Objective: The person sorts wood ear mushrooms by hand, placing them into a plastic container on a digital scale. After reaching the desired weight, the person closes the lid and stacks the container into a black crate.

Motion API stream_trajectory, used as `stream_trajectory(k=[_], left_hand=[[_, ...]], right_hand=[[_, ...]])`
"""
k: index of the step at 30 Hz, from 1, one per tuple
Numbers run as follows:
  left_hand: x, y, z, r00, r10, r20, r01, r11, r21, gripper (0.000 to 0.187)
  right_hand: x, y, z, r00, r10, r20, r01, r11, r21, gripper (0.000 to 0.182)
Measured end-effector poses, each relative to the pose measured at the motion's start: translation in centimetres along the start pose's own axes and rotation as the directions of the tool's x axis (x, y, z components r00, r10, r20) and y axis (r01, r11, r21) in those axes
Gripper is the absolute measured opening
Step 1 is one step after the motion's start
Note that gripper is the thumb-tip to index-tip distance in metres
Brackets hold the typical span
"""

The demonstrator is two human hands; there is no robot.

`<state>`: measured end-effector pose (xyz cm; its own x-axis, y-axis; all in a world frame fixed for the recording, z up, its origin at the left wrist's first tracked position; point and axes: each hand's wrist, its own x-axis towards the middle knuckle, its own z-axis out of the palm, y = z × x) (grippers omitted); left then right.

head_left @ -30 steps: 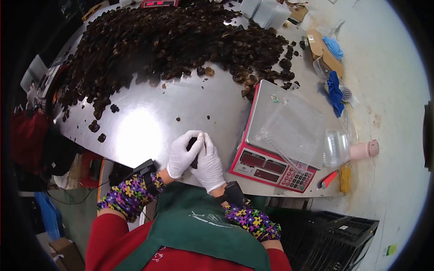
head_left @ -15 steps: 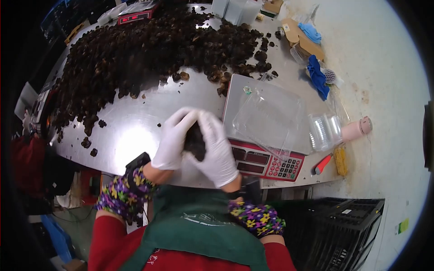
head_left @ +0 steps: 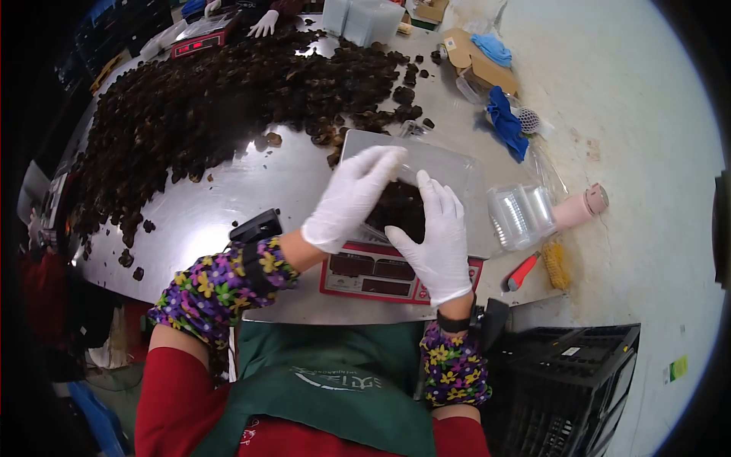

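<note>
A heap of dark, lumpy pieces [head_left: 399, 208] lies over the clear plastic container [head_left: 449, 164] on the red-edged scale [head_left: 481, 190]. On its left side is my left hand [head_left: 358, 196], white-gloved, its fingers bent together near the top of the heap; whether they pinch a piece is hidden. My right hand [head_left: 435, 238], also gloved, is at the right side of the heap, thumb and fingers spread apart around its edge. The scale's keypad is partly covered by my right hand.
A large pile of dark pieces [head_left: 205, 107] spreads over the metal table [head_left: 297, 293]. Clear containers [head_left: 521, 216], a pink bottle [head_left: 582, 207], a red-handled tool [head_left: 522, 272] and blue cloth [head_left: 506, 126] lie right. A co-worker's gloved hand [head_left: 264, 23] is beyond the pile; black crates [head_left: 567, 381] stand below.
Both hands have moved right, from beside the scale to over it, bringing the dark pieces to the container. My right hand has opened. A co-worker's hand has come into view at the top.
</note>
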<state>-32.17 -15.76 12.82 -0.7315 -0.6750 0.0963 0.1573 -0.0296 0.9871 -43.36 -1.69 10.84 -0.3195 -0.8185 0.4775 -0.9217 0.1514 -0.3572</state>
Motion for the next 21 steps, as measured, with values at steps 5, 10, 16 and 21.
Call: stream_trajectory(k=[5, 10, 16, 21], left_hand=[[1.2, -1.4, -8.7, 0.973, 0.182, -0.139, -0.122, 0.926, 0.358, 0.035], [6.0, -5.1, -26.9, 0.866, 0.44, -0.236, 0.004, 0.467, 0.884, 0.041], [8.8, -5.6, -45.4, 0.69, 0.637, -0.343, 0.464, -0.026, 0.886, 0.069], [12.9, -13.2, -63.5, 0.89, 0.454, 0.043, 0.18, -0.437, 0.881, 0.075]], right_hand=[[-2.7, -5.4, 0.8, 0.947, -0.264, -0.183, 0.301, 0.93, 0.213, 0.046], [-8.0, -11.2, 9.9, 0.907, -0.412, 0.089, 0.299, 0.777, 0.554, 0.021], [-10.0, -11.1, 16.0, 0.9, -0.38, 0.211, 0.207, 0.802, 0.56, 0.026], [-10.4, -10.8, 16.6, 0.884, -0.365, 0.291, 0.164, 0.827, 0.538, 0.035]])
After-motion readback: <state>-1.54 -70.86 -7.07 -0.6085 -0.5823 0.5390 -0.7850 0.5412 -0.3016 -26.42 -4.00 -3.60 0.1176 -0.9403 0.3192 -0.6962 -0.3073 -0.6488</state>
